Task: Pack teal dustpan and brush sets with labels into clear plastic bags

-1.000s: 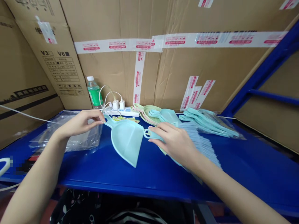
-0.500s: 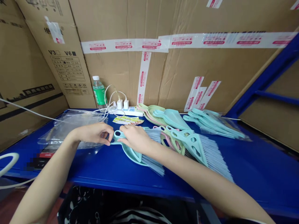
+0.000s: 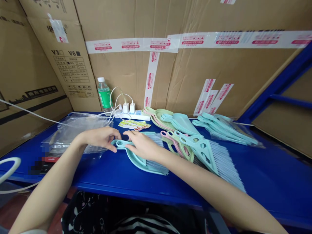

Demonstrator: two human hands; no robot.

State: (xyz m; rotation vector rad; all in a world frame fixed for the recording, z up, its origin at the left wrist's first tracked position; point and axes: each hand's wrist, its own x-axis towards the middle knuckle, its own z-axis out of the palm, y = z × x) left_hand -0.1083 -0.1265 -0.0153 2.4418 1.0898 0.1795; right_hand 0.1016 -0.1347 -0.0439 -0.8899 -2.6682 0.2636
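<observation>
A teal dustpan (image 3: 133, 160) lies on the blue table in front of me, with a teal hand brush (image 3: 144, 161) on top of it. The brush's grey-blue bristles (image 3: 158, 166) point right across the pan. My left hand (image 3: 103, 138) has its thumb and fingers around the end of the dustpan's handle, at the left. Over the brush, my right hand (image 3: 141, 143) grips it where its handle meets the head. The two looped handle ends nearly overlap. My right hand and forearm cover part of the brush.
More hand brushes (image 3: 203, 152) lie to the right, in teal, green and pink. Behind them are stacked dustpans (image 3: 182, 123) and bagged teal ones (image 3: 224, 128). Clear plastic bags (image 3: 80, 130) lie left. A bottle (image 3: 104, 94) and power strip (image 3: 138, 115) stand by the cardboard wall.
The brush has turned and settled closer over the dustpan, its bristles now reaching less far toward me. Its handle has come into line with the dustpan's handle.
</observation>
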